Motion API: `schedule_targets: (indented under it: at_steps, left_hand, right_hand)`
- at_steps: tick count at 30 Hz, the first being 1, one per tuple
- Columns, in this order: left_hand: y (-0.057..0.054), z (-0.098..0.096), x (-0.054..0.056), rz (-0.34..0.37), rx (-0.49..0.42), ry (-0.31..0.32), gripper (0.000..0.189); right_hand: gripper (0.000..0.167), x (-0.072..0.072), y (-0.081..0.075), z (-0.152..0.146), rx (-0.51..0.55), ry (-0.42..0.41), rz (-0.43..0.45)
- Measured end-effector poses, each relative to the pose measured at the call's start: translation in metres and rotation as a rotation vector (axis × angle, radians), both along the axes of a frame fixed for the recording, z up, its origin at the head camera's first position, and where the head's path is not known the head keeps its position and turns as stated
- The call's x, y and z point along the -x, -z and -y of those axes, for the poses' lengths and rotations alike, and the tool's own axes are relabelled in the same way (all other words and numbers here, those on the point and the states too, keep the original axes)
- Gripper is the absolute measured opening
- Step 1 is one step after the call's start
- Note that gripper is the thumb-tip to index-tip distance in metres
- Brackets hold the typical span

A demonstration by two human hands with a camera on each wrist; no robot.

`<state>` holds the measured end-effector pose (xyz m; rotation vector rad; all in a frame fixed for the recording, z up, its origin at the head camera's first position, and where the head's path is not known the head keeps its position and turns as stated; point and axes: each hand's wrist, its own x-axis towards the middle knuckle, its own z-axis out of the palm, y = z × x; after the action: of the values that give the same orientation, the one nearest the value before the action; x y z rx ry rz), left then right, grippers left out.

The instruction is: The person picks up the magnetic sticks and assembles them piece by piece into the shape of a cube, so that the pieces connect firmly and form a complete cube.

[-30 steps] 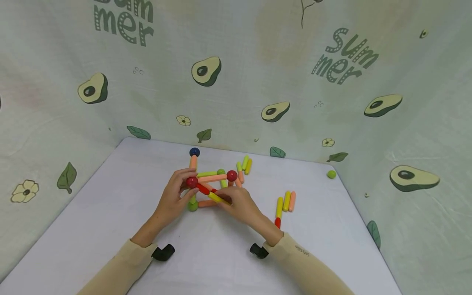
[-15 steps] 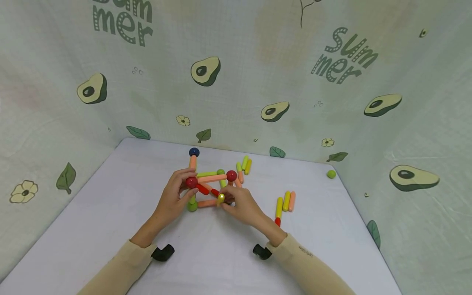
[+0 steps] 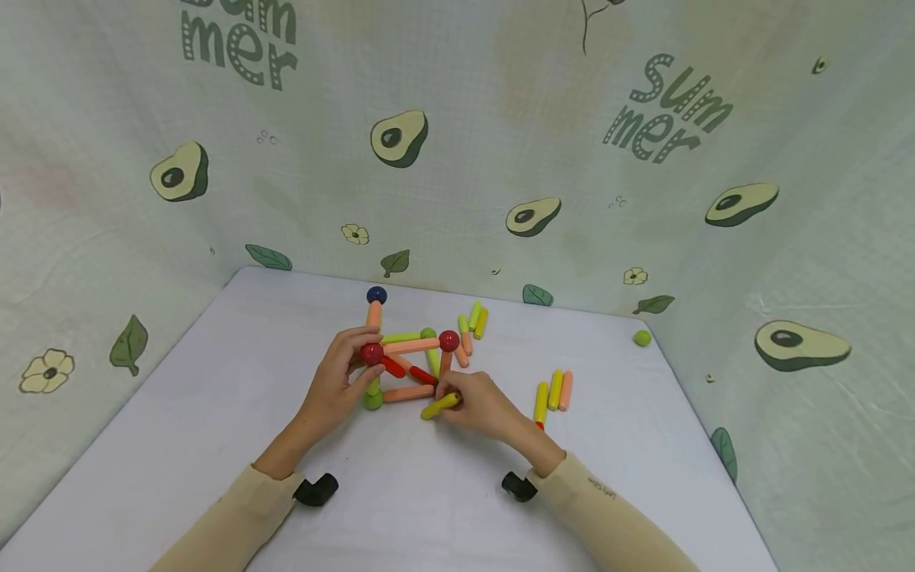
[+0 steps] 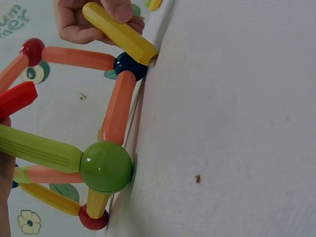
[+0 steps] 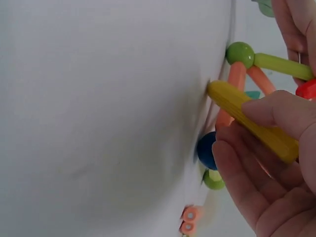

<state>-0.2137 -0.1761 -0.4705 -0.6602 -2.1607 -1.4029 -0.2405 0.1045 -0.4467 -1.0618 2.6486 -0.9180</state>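
Note:
A frame of coloured magnetic sticks and balls stands on the white table. My left hand [image 3: 336,377] holds its upper left corner, fingers and thumb around a red ball [image 3: 372,353] with a short red stick [image 3: 392,366] beside it. My right hand [image 3: 480,405] pinches a yellow magnetic stick [image 3: 438,407] between thumb and fingers, at the frame's front right corner. In the left wrist view that stick overlaps a dark blue ball [image 4: 129,66], where two orange sticks meet. A green ball [image 4: 106,167] forms the front left corner.
Loose yellow sticks [image 3: 541,401] and an orange stick [image 3: 566,391] lie right of the right hand. More loose sticks [image 3: 481,322] are behind the frame. A blue ball [image 3: 376,295] sits at the back, and a lone green ball [image 3: 642,338] at the far right corner.
My right hand has moved slightly right and toward me, turning the yellow stick away from the red stick so it now points to the front left. My left hand has stayed in place.

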Motion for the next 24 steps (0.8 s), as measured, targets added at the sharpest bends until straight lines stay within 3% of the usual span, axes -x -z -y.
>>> schedule_targets:
  at_steps: [6,9,16,24]
  left_hand:
    - [0.000,0.000,0.000,0.004,-0.001,-0.004,0.057]
    - [0.001,0.000,0.001,0.004,-0.003,-0.003,0.058]
    - [0.000,0.000,0.000,0.011,-0.001,-0.011,0.057]
    - [0.000,-0.001,-0.001,0.011,-0.008,0.001,0.058]
  right_hand:
    - [0.021,-0.002,0.001,0.001,-0.177,-0.006,-0.082]
    - [0.022,-0.004,0.002,0.004,-0.213,0.007,-0.151]
    - [0.021,-0.009,0.000,0.014,-0.098,0.081,-0.350]
    - [0.022,-0.012,-0.003,0.022,-0.021,0.174,-0.324]
